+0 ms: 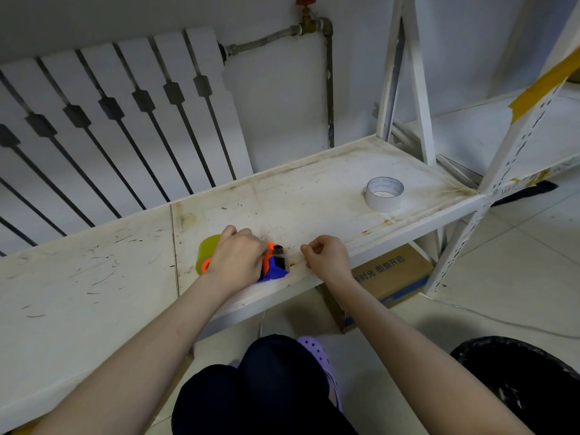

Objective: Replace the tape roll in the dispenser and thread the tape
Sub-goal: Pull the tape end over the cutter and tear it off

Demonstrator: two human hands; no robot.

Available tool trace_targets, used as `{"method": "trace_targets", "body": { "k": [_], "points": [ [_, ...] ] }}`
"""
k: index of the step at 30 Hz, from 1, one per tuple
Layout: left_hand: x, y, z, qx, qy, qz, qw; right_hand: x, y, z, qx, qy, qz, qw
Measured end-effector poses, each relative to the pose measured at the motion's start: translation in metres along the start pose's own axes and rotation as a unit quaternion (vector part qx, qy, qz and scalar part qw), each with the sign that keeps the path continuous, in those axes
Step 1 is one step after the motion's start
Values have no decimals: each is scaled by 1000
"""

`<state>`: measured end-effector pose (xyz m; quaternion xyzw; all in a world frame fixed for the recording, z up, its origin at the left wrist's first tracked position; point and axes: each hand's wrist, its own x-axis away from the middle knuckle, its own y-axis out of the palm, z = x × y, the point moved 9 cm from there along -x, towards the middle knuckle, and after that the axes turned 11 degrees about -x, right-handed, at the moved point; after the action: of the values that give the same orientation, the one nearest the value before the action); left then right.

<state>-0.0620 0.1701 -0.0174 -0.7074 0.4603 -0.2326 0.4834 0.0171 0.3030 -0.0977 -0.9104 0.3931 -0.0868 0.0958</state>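
An orange and blue tape dispenser [274, 269] lies on the white shelf [314, 196] near its front edge. A yellowish tape roll [207, 254] sits at the dispenser's left end. My left hand [238, 259] lies over the dispenser body and grips it, hiding most of it. My right hand [326, 257] is just right of the dispenser's front, fingers pinched together; a clear tape end may be between them, but I cannot make it out. A white, nearly used-up tape roll [384, 193] stands apart at the shelf's right end.
A white radiator panel [110, 127] leans behind the shelf. A cardboard box [389, 277] sits under the shelf. A black-lined bin [527, 381] is at the lower right. Shelf uprights [502, 171] rise on the right. My knees and a purple shoe [314, 350] are below.
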Motion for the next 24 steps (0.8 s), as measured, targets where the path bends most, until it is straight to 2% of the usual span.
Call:
{"method": "trace_targets", "body": {
  "k": [7,13,20,24],
  "points": [
    [-9,1,8,-21,9,-38,999,-8,2,-1,13,17,-5,1000],
    [-9,7,7,-64,13,-81,995,-12,7,-9,52,-1,-8,999],
    [7,16,20,-159,104,-103,976,-2,14,-17,124,-72,-15,990],
    [17,18,24,-177,127,-76,973,3,12,-15,117,-81,-8,990]
  ]
}}
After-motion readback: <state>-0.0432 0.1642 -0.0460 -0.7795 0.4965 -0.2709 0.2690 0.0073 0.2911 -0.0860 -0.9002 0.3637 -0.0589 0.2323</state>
